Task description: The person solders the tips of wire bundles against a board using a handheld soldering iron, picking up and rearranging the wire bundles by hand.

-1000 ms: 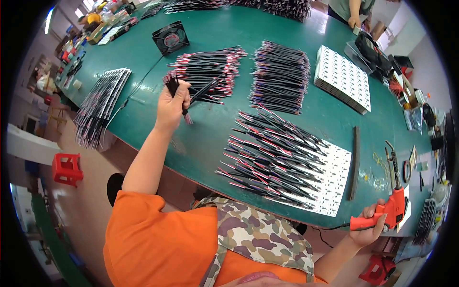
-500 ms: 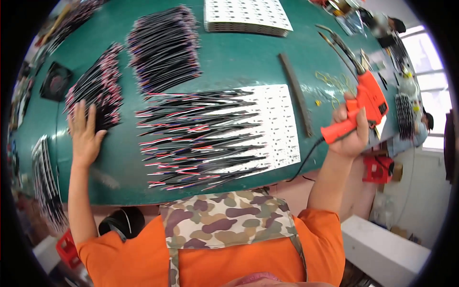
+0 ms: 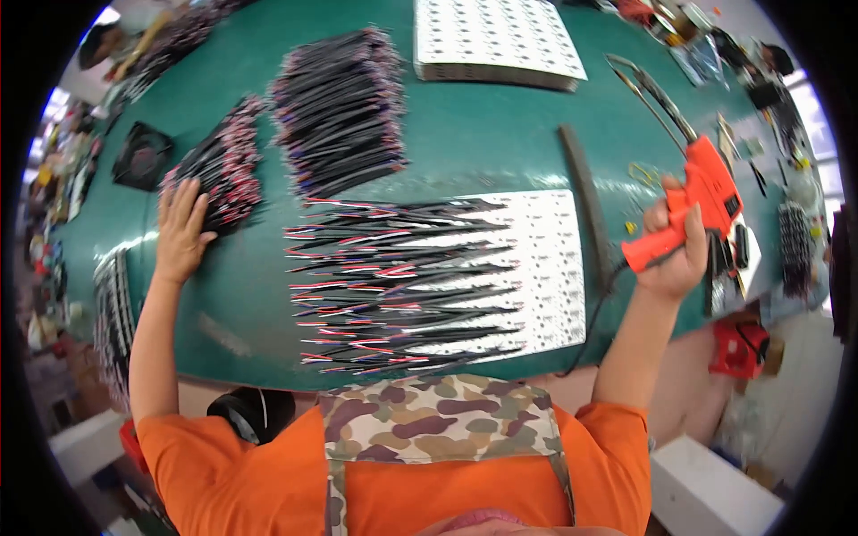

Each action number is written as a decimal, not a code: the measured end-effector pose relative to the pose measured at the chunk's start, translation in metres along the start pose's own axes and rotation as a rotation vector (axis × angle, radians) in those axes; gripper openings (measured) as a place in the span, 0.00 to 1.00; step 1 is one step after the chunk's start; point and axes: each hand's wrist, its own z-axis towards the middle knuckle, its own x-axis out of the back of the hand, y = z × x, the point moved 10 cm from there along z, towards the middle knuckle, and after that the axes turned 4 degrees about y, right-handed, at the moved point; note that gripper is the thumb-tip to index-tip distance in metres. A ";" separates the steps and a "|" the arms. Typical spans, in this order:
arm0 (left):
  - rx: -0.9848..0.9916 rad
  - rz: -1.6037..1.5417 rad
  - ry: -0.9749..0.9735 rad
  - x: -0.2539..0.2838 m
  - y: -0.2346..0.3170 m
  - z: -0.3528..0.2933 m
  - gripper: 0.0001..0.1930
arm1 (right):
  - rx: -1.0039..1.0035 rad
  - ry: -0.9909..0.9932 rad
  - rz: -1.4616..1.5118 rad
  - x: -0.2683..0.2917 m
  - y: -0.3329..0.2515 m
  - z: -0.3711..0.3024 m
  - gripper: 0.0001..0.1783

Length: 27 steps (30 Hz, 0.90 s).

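Note:
My left hand (image 3: 185, 234) lies with its fingers stretched out at the near left edge of a loose heap of short black cables with red and white ends (image 3: 234, 165). The fingertips touch the heap or rest over it. In my right hand (image 3: 677, 246) is a red soldering gun (image 3: 712, 188), its long metal tip pointing away and up to the left. Between my hands, cables with stripped, coloured ends (image 3: 402, 268) lie in rows across a white perforated circuit board panel (image 3: 545, 268), their right ends over it. Whether the ends are joined to it is too small to tell.
A larger black cable stack (image 3: 340, 112) and a stack of white panels (image 3: 496, 40) sit farther back on the green table (image 3: 483, 143). A dark bar (image 3: 585, 196) lies right of the panel, with yellowish solder wire (image 3: 642, 174) beyond. A black fan (image 3: 143, 156) stands left.
The view has shifted, so the table's things appear farther right and lower. Relative to them, both hands have moved slightly away from me. The soldering gun is still in my right hand.

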 end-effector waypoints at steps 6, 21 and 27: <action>0.009 0.011 -0.116 0.010 0.024 0.002 0.37 | 0.015 0.043 -0.007 0.021 -0.019 -0.008 0.27; 0.098 -0.176 0.256 0.059 0.063 0.227 0.32 | 0.198 0.183 -0.062 0.077 -0.100 -0.024 0.26; 0.255 -0.244 -0.070 -0.018 0.042 0.257 0.23 | 0.181 0.166 0.086 0.092 -0.089 -0.031 0.27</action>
